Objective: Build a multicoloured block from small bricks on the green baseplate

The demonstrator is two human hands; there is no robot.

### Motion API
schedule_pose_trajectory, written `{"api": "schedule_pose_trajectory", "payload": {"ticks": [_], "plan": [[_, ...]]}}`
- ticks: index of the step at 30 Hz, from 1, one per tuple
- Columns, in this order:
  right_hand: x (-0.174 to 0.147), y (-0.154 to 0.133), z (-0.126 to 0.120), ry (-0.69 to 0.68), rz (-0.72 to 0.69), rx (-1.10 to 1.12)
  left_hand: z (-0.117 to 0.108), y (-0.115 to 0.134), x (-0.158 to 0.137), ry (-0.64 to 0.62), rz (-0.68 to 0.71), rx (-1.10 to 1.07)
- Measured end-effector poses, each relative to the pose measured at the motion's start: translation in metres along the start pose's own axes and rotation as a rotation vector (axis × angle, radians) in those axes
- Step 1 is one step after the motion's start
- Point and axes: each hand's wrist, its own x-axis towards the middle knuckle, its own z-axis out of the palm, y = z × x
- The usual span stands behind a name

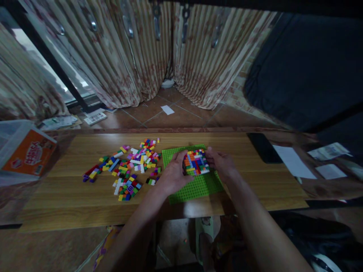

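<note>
A multicoloured block of toy building bricks (pixel 196 162) is between my two hands, over the green studded baseplate (pixel 184 194). My left hand (pixel 176 173) wraps round its left side, with the thumb along the near edge. At the right side, the fingers of my right hand (pixel 219 160) press against the block's edge. The block's underside is hidden, so I cannot tell whether it touches the baseplate. Left of the baseplate, loose bricks (pixel 138 158) in many colours lie spread over the wooden table (pixel 70 200).
A black phone-like slab (pixel 263 147) and a white paper sheet (pixel 293 161) lie at the table's right end. To the left stands a clear plastic box (pixel 14 132) with an orange label. Striped curtains (pixel 136 56) hang behind the table.
</note>
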Motion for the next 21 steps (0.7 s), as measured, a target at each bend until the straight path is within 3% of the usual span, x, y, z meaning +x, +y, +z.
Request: {"api": "schedule_pose_trajectory", "payload": {"ticks": [6, 16, 19, 21], "plan": [[0.007, 0.002, 0.009, 0.019, -0.139, -0.097, 0.002, -0.004, 0.001, 0.007, -0.007, 0.003], [0.009, 0.009, 0.011, 0.020, -0.203, -0.166, -0.007, 0.001, 0.002, -0.004, -0.011, 0.008], [0.016, -0.003, -0.010, 0.103, -0.282, -0.241, -0.010, 0.002, 0.002, -0.020, -0.044, 0.016], [0.025, -0.014, -0.040, 0.321, -0.411, -0.376, -0.011, 0.002, 0.002, -0.034, -0.082, 0.019]]}}
